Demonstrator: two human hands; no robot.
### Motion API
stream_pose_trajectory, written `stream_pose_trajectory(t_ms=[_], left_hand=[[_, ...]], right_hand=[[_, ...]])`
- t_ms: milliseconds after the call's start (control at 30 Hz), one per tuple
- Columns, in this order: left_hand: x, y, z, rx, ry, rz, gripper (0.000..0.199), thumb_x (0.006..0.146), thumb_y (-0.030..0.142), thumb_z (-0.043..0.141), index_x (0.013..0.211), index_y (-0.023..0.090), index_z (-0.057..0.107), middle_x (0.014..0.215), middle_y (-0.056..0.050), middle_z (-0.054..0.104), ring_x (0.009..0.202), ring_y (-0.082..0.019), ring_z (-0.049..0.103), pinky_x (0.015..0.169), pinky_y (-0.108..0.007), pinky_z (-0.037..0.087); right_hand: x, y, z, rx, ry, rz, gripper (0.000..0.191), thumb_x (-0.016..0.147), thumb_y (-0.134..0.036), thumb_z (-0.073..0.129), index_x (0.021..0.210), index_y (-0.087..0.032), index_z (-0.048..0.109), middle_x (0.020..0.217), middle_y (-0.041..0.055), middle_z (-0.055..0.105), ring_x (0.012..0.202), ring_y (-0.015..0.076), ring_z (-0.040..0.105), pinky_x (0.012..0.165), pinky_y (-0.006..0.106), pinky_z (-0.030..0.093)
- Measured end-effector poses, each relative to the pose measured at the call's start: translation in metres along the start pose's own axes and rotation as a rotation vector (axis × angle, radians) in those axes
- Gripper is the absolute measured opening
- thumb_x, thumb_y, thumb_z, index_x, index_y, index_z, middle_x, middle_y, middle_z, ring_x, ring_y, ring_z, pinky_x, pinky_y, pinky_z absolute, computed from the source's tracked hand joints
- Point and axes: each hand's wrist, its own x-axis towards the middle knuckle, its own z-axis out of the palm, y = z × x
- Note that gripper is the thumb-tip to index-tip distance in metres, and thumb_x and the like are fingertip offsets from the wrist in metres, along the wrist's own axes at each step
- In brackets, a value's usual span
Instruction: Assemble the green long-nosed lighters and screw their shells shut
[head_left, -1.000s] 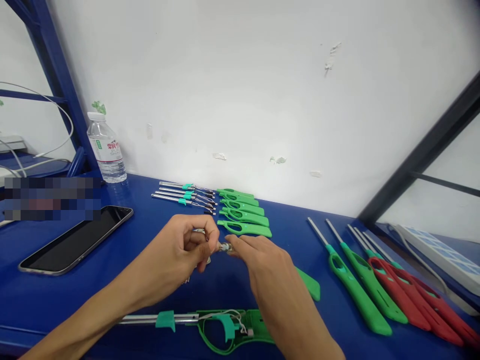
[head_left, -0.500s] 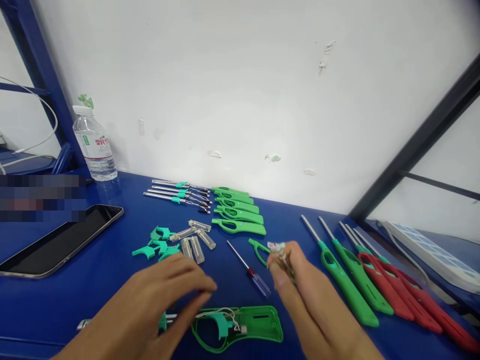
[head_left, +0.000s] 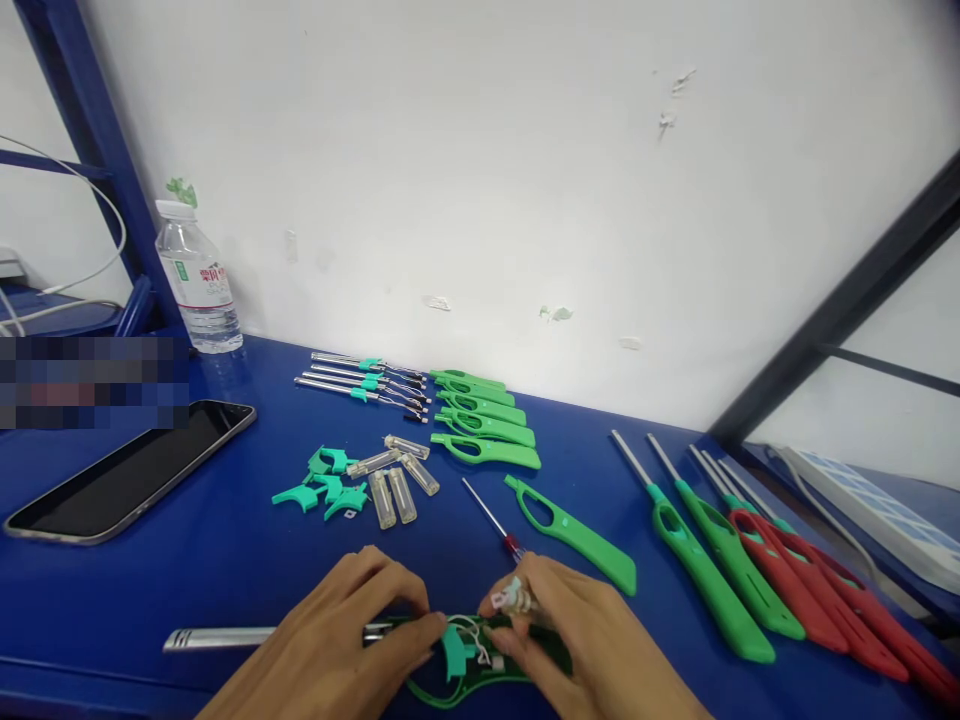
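Observation:
A long-nosed lighter lies opened at the table's front, its green half-shell [head_left: 491,682] bearing white wires and a teal trigger [head_left: 454,654], with a metal tube [head_left: 217,638] reaching left. My left hand [head_left: 337,640] is closed on the lighter beside the trigger, covering part of the tube. Over the shell's handle end, my right hand [head_left: 577,625] pinches a small clear fuel tank [head_left: 517,598] with a pale teal and white tip; most of it is hidden by fingers. A screwdriver [head_left: 487,510] lies just beyond, its handle partly behind my right hand. One loose green shell half [head_left: 577,540] rests farther right.
Behind are clear tanks [head_left: 401,495], teal triggers [head_left: 330,488], metal tubes with wires [head_left: 337,385] and green shells [head_left: 487,425]. Several green and red lighters [head_left: 712,575] lie right. A phone [head_left: 135,475] and water bottle [head_left: 199,280] stand left, before the wall.
My right hand has moved down and left with the tank to the opened shell, uncovering the loose shell half. My left hand has shifted right, its fingers closing in by the trigger.

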Motion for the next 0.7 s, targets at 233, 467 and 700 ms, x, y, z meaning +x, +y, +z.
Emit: stream_pose_trajectory(t_ms=[233, 467, 700], left_hand=[[0.01, 0.001, -0.027, 0.036, -0.24, 0.018, 0.042, 0.111, 0.006, 0.062, 0.136, 0.035, 0.078, 0.114, 0.0, 0.084, 0.094, -0.016, 0.079, 0.091, -0.021, 0.065], [-0.005, 0.005, -0.012, -0.005, -0.155, -0.042, 0.044, 0.133, 0.054, 0.041, 0.134, 0.034, 0.08, 0.111, -0.001, 0.083, 0.086, -0.017, 0.078, 0.096, -0.029, 0.065], [0.022, 0.009, -0.013, 0.089, -0.182, -0.054, 0.027, 0.113, 0.051, 0.08, 0.135, 0.037, 0.086, 0.108, -0.003, 0.084, 0.097, -0.023, 0.078, 0.098, -0.03, 0.069]], right_hand=[[-0.001, 0.004, -0.004, 0.008, -0.091, -0.053, 0.029, 0.098, -0.002, 0.068, 0.102, -0.03, 0.065, 0.089, -0.0024, 0.084, 0.076, 0.0217, 0.083, 0.071, 0.029, 0.065], [0.004, -0.007, -0.004, 0.169, -0.045, 0.035, 0.03, 0.107, -0.003, 0.063, 0.109, -0.031, 0.074, 0.097, -0.0006, 0.088, 0.083, 0.0204, 0.086, 0.079, 0.029, 0.067], [0.012, -0.015, 0.003, 0.237, 0.035, 0.01, 0.027, 0.109, -0.005, 0.06, 0.109, -0.03, 0.07, 0.098, -0.0025, 0.087, 0.083, 0.0169, 0.084, 0.076, 0.027, 0.063]])
